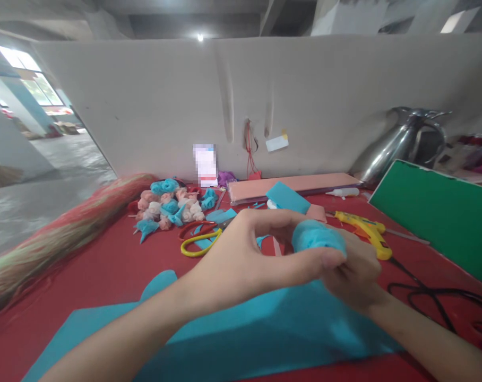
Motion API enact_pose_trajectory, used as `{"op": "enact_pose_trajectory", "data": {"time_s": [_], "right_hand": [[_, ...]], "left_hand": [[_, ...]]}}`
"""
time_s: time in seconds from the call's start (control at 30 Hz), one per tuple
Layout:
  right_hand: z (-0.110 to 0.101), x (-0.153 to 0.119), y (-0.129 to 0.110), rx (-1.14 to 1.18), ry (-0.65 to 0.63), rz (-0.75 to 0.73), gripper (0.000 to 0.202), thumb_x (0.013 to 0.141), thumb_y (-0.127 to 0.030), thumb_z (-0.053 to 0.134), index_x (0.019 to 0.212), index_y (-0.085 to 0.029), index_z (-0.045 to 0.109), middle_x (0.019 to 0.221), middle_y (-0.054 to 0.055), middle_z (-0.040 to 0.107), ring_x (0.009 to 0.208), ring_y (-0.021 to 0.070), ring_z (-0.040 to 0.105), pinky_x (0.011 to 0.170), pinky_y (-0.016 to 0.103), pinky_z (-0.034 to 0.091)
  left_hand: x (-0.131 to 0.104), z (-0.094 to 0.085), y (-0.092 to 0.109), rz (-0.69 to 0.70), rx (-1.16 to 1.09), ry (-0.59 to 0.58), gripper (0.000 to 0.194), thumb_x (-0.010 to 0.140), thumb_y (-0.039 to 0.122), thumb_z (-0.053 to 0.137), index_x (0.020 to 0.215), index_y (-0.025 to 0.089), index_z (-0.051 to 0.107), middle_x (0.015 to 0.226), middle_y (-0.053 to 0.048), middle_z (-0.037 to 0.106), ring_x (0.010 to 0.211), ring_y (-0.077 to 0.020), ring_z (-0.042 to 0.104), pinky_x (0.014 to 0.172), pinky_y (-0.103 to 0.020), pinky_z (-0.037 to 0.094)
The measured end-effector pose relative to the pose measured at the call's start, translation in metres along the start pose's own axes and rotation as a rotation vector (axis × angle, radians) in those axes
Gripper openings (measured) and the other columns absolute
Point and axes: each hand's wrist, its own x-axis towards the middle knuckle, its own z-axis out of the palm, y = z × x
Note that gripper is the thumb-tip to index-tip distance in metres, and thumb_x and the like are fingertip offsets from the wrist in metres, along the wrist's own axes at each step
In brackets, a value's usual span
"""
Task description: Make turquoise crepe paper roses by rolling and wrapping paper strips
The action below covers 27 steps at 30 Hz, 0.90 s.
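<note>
A rolled blue paper flower (318, 239) is held up between both hands, right of the middle. My left hand (257, 254) curves round its near side, with the thumb along the bottom and the fingers behind it. My right hand (354, 268) grips the flower from below and the right, its fingers folded and partly hidden. Beneath both hands a large blue sheet (241, 339) lies on the red table (165, 265).
Finished flowers (169, 204) are piled at the back left. Scissors (201, 244) with red and yellow handles lie behind my left wrist. On the right are a yellow glue gun (370, 233) with a black cable, a green board (440, 217) and a metal jug (400, 143).
</note>
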Motion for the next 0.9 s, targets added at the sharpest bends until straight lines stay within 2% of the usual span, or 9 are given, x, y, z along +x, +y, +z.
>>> {"op": "enact_pose_trajectory", "data": {"time_s": [0.1,0.23,0.4,0.53,0.7,0.8,0.9], "right_hand": [[-0.001,0.004,-0.002,0.044,-0.038,-0.130,0.014,0.094,-0.014,0.046,0.095,-0.017,0.059,0.084,0.001,0.065,0.075,0.0126,0.064,0.065,0.027,0.055],[-0.001,0.008,-0.004,0.055,-0.060,-0.167,0.024,0.087,0.002,0.043,0.086,-0.019,0.055,0.071,-0.002,0.062,0.065,0.0111,0.061,0.061,0.023,0.053],[-0.002,0.008,-0.005,0.041,-0.052,-0.172,0.031,0.081,0.005,0.043,0.092,-0.022,0.054,0.069,-0.002,0.061,0.065,0.0136,0.062,0.063,0.024,0.054],[-0.003,0.008,-0.008,0.017,-0.027,-0.137,0.033,0.081,0.004,0.046,0.096,-0.024,0.056,0.070,-0.002,0.064,0.066,0.0138,0.064,0.066,0.025,0.054],[-0.001,0.008,-0.010,0.049,0.034,0.011,0.027,0.079,0.002,0.052,0.079,-0.024,0.062,0.068,-0.003,0.066,0.068,0.0146,0.066,0.063,0.024,0.054],[0.004,0.010,-0.012,0.133,0.128,0.195,0.024,0.085,-0.004,0.054,0.083,-0.025,0.065,0.064,-0.004,0.066,0.061,0.0141,0.066,0.055,0.023,0.054],[0.007,0.014,-0.015,0.292,0.193,0.345,0.022,0.090,-0.012,0.052,0.084,-0.026,0.067,0.068,-0.002,0.070,0.065,0.0154,0.070,0.057,0.025,0.059]], "left_hand": [[0.001,-0.002,0.000,-0.039,-0.040,-0.039,0.017,0.078,0.036,0.066,0.072,0.021,0.066,0.069,0.002,0.062,0.074,-0.0162,0.056,0.070,-0.027,0.046],[0.001,-0.004,-0.002,-0.079,-0.084,-0.067,0.015,0.080,0.029,0.064,0.068,0.020,0.065,0.064,0.003,0.059,0.079,-0.0180,0.060,0.075,-0.028,0.048],[0.001,-0.006,-0.004,-0.101,-0.167,-0.074,0.019,0.078,0.038,0.068,0.072,0.020,0.071,0.069,0.004,0.066,0.077,-0.0163,0.062,0.073,-0.024,0.050],[0.004,-0.007,-0.005,-0.076,-0.321,-0.103,0.013,0.079,0.033,0.069,0.073,0.022,0.074,0.075,0.005,0.072,0.074,-0.0110,0.063,0.071,-0.018,0.050],[0.009,-0.008,-0.010,-0.025,-0.254,-0.019,0.020,0.078,0.040,0.068,0.074,0.020,0.072,0.068,0.002,0.068,0.068,-0.0125,0.059,0.066,-0.021,0.047],[0.014,-0.011,-0.016,-0.016,-0.266,0.044,0.028,0.086,0.045,0.055,0.082,0.020,0.066,0.061,0.002,0.063,0.060,-0.0126,0.055,0.062,-0.024,0.045],[0.020,-0.016,-0.024,0.001,-0.262,0.184,0.027,0.092,0.038,0.043,0.081,0.020,0.059,0.061,0.003,0.059,0.059,-0.0112,0.053,0.062,-0.024,0.044]]}}
